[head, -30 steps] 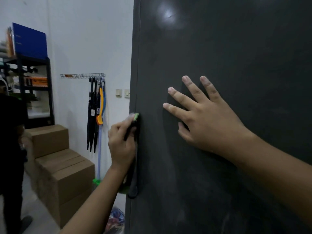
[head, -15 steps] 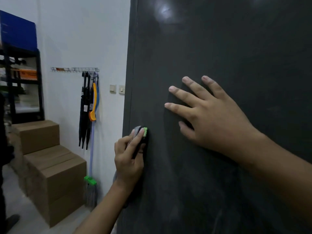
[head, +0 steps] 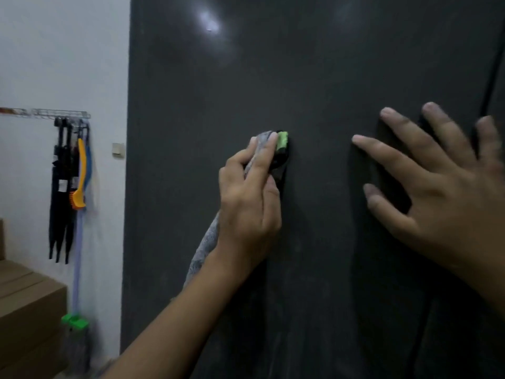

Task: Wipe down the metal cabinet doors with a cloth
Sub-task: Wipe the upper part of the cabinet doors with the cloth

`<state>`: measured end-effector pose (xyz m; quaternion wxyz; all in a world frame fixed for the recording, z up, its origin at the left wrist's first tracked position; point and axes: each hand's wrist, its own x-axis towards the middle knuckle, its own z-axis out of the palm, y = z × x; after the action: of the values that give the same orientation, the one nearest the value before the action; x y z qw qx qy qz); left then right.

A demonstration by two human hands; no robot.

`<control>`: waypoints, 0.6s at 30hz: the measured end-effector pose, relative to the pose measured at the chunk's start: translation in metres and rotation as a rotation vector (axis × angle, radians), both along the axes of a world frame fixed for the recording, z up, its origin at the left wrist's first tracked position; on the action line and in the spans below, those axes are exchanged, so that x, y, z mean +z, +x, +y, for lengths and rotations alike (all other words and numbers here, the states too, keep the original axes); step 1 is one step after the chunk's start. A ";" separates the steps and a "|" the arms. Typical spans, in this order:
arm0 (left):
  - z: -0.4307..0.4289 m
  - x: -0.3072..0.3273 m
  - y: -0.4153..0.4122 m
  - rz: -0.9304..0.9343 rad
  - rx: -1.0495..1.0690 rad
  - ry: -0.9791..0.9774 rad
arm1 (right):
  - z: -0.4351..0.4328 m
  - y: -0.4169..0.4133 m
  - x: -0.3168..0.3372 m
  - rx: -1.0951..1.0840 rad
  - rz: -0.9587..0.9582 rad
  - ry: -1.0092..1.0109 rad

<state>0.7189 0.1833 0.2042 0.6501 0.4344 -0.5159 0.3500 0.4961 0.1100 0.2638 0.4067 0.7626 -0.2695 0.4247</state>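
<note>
1 second ago the left hand (head: pixel 246 203) was wiping the grey cloth (head: pixel 205 247) down the cabinet's left edge (head: pixel 128 160). Now it has come well in across the cabinet door (head: pixel 314 77), higher up, pressing the cloth to the flat face, its green tag (head: pixel 282 140) at the fingertips. The right hand (head: pixel 442 192) has slid right too, fingers spread wider, near a door seam (head: pixel 492 77) newly in view. The person in dark clothes and the shelving at left have dropped from sight.
</note>
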 end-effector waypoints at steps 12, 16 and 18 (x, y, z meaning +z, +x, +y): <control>-0.008 -0.035 -0.032 -0.490 0.060 0.066 | -0.018 -0.029 -0.046 0.040 -0.212 -0.120; -0.010 0.003 -0.025 -0.387 0.108 -0.106 | -0.017 -0.027 -0.047 0.057 -0.240 -0.111; -0.015 0.024 -0.035 -0.299 0.100 -0.143 | -0.016 -0.027 -0.048 0.076 -0.272 -0.102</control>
<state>0.6841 0.1680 0.2278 0.5773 0.3552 -0.5584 0.4783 0.4688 0.0941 0.2162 0.3886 0.6860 -0.2711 0.5522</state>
